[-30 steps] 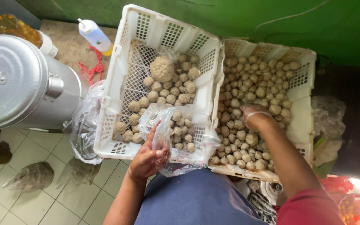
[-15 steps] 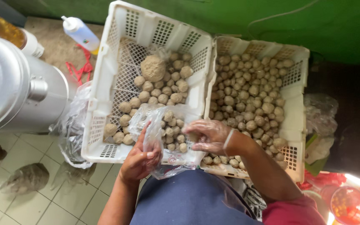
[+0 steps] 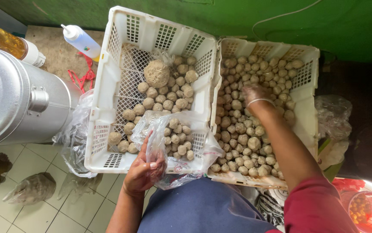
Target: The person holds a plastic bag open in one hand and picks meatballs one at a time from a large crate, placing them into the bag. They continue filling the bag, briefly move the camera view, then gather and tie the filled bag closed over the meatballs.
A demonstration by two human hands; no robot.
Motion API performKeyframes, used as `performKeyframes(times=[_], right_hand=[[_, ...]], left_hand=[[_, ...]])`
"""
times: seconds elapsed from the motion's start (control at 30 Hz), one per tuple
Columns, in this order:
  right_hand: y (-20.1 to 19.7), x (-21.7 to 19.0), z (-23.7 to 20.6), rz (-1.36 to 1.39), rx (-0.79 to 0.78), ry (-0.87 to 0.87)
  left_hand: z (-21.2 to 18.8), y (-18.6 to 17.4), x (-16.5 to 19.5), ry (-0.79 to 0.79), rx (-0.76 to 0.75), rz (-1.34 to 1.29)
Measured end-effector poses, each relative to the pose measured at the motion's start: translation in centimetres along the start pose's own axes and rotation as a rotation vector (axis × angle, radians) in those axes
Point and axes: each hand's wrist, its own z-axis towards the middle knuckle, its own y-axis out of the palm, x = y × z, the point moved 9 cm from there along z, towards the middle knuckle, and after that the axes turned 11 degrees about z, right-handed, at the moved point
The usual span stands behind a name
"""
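Left hand (image 3: 145, 170) clenched on the mouth of a clear plastic bag (image 3: 175, 142), holding it agape over the near corner of the left crate (image 3: 108, 90). Bag rests partly in that crate, partly over its near rim. It holds a modest heap of small brown balls, perhaps a third of what it looks able to take.

Right hand (image 3: 255, 92), in a thin clear glove, is down in the right crate (image 3: 309, 108), fingers curled into the balls (image 3: 242, 129). Grip: looks closed on a few, but the fingers are buried, so I cannot tell what is in it.

Right crate is nearly full, packed rim to rim. Left crate is about half covered, with loose balls and one much larger rough ball (image 3: 156, 73) toward its far side.

Judged progress: bagging is under way, early to middle for this bag. Plenty of stock left in both crates.

Around: big steel pot (image 3: 18, 99) at left, squeeze bottle (image 3: 81, 41) beyond it, knotted filled bag (image 3: 31, 190) on the tiled floor (image 3: 48, 215), green wall (image 3: 246, 17) behind.
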Motion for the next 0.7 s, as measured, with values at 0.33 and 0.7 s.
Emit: performKeyframes(times=[0.33,0.7], right_hand=[[0.2,-18.5,-18.1,0.552,-0.325,-1.009],[-2.7,-0.1,2.0,-0.351,-0.137,0.186]], left_hand=[[0.5,-0.4,-0.8,-0.008,0.013,-0.002],[0.3,-0.3,-0.6,0.008,0.027,0.008]])
